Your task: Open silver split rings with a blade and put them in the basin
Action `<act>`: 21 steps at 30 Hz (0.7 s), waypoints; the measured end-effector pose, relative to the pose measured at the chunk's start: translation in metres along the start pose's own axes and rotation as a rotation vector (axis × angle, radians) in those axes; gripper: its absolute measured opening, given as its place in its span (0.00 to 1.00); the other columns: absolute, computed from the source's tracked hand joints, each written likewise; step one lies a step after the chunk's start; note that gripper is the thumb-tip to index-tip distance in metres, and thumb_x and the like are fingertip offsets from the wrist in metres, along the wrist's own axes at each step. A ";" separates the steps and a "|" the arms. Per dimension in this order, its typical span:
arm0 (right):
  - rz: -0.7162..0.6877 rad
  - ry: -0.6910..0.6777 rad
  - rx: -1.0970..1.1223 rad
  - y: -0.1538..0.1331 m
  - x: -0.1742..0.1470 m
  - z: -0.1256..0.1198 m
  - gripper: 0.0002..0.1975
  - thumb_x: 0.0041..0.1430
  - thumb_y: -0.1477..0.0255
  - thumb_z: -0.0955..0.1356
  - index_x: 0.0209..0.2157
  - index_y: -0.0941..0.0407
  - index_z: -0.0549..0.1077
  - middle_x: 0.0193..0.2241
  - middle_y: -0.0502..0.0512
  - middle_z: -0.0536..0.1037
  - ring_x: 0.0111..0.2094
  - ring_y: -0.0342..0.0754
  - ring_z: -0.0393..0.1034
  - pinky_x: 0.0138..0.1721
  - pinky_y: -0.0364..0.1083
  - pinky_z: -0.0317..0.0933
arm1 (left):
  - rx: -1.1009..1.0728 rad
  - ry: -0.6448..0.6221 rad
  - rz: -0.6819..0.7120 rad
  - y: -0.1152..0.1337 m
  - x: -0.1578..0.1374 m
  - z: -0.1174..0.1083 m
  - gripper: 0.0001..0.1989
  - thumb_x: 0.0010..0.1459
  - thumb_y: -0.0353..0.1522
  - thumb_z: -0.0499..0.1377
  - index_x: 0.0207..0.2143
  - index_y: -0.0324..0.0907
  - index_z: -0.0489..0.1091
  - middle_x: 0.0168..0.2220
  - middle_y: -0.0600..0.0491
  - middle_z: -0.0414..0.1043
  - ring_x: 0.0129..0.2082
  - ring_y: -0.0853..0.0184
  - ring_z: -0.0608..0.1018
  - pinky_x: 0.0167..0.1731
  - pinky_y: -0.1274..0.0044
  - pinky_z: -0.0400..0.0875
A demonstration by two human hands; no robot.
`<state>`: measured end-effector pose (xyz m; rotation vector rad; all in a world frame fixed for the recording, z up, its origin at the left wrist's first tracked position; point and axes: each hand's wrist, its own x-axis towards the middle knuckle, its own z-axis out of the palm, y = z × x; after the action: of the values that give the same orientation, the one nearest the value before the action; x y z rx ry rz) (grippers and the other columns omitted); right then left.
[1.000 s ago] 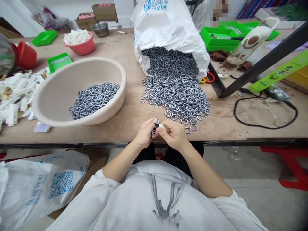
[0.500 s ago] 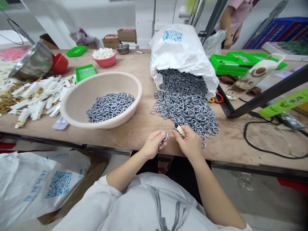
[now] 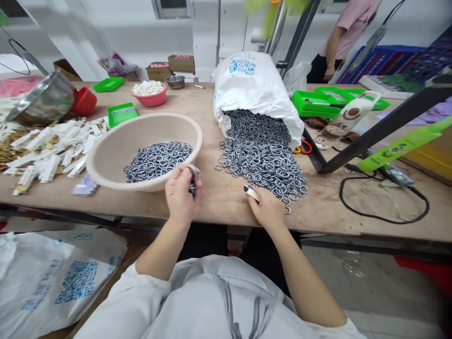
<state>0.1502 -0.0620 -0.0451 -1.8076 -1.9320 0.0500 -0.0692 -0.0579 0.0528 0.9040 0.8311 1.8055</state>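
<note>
Several grey metal rings are gripped in my left hand, which is beside the near right rim of a beige basin. More rings lie inside that basin. My right hand is closed on a small pale strip with a black end; its exact kind is unclear. Just beyond the right hand, a heap of the same rings spreads out of the mouth of a white sack lying on the wooden table.
White and gold pieces pile up at left, near a tilted steel bowl and a red cup. A black metal frame, a cable and a bottle occupy the right. A person in pink stands behind.
My left hand has moved left with its rings, from near the right hand to the basin's rim. The right hand still holds the strip. The camera view has shifted slightly.
</note>
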 end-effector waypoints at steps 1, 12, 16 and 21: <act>0.006 -0.011 -0.004 -0.001 0.000 -0.001 0.13 0.66 0.63 0.63 0.39 0.55 0.76 0.36 0.56 0.80 0.35 0.52 0.72 0.30 0.46 0.48 | -0.020 0.042 0.050 0.005 0.003 -0.001 0.14 0.51 0.40 0.66 0.27 0.42 0.68 0.20 0.58 0.63 0.16 0.76 0.61 0.14 0.84 0.51; 0.036 -0.111 -0.080 -0.010 0.002 -0.007 0.16 0.69 0.61 0.61 0.44 0.53 0.75 0.42 0.58 0.81 0.38 0.52 0.74 0.32 0.46 0.53 | 0.037 -0.105 -0.129 -0.008 -0.022 0.008 0.16 0.52 0.40 0.65 0.25 0.41 0.63 0.19 0.57 0.63 0.15 0.77 0.60 0.13 0.84 0.50; 0.020 -0.147 -0.083 -0.011 0.003 -0.008 0.15 0.68 0.63 0.61 0.48 0.53 0.75 0.43 0.58 0.81 0.41 0.53 0.74 0.34 0.46 0.56 | 0.000 -0.102 -0.076 0.001 -0.023 0.012 0.17 0.51 0.40 0.66 0.24 0.41 0.62 0.19 0.57 0.63 0.15 0.77 0.61 0.13 0.84 0.50; 0.021 -0.162 -0.110 -0.014 0.003 -0.009 0.15 0.69 0.63 0.60 0.48 0.52 0.74 0.43 0.57 0.80 0.41 0.53 0.74 0.36 0.46 0.57 | -0.088 0.013 0.122 0.026 -0.006 0.008 0.13 0.52 0.35 0.64 0.24 0.42 0.61 0.19 0.58 0.63 0.15 0.75 0.62 0.12 0.83 0.50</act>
<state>0.1407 -0.0631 -0.0314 -1.9486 -2.0635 0.1015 -0.0717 -0.0710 0.0773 0.9029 0.7120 1.9398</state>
